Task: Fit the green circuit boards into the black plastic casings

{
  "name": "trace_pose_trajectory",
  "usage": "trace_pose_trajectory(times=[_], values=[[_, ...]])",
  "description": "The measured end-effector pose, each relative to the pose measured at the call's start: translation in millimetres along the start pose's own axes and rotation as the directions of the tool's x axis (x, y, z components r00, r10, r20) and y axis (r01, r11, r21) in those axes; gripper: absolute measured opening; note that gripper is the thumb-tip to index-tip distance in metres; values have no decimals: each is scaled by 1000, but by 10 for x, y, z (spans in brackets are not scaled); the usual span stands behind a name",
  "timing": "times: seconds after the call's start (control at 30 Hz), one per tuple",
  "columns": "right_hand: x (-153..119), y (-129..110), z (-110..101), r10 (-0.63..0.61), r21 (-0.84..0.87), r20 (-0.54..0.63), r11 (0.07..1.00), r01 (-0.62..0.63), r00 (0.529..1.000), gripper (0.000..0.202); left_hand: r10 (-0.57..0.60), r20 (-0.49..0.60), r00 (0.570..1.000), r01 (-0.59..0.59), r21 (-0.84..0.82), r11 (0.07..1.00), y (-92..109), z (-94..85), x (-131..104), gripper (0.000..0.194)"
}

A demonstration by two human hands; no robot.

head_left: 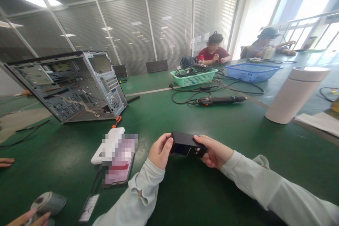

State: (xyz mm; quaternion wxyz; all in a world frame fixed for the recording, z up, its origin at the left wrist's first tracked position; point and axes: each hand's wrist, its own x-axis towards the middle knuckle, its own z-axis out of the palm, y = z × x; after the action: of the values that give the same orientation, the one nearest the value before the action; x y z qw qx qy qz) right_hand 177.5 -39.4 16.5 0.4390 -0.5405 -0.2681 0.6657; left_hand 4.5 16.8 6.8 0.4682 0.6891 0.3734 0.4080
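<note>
**Black box-shaped device [185,142] held in two hands, casing whole**

The green worktop [150,120] spans the frame. At its left, a desktop computer case [92,77] stands with its near side already open; cables [78,102] remain inside. Right of upper centre, a blue basket [249,76] sits beside a mint-green basket [198,80] full of tangled cords [194,71]. Below them, an electric screwdriver [215,100] lies unheld. At lower centre, the left hand [160,151] grips the device's left end; the right hand [215,151] grasps the other, thumb on top. The device is in hand, not set down, and no part looks detached; its inside stays unseen.
</note>
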Motion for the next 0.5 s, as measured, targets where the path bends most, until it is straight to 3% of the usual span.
trace_pose_trajectory(times=[0.07,0.13,0.27,0.4,0.5], values=[[-23,-17,8,106,4,50,994,-107,993,30,47,-33,998,-45,52,998,-10,-6,16,39],[-55,-34,15,223,21,126,974,-228,967,35,44,-29,999,-41,84,996,-27,-4,28,45],[-116,-57,28,367,55,323,913,-405,872,55,-121,17,992,121,14,993,-61,33,27,56],[-137,-41,37,327,56,376,926,-374,867,55,-193,69,979,193,11,981,-72,54,18,60],[-125,-28,48,306,31,304,943,-331,902,53,-202,46,978,202,-1,979,-81,38,26,53]])
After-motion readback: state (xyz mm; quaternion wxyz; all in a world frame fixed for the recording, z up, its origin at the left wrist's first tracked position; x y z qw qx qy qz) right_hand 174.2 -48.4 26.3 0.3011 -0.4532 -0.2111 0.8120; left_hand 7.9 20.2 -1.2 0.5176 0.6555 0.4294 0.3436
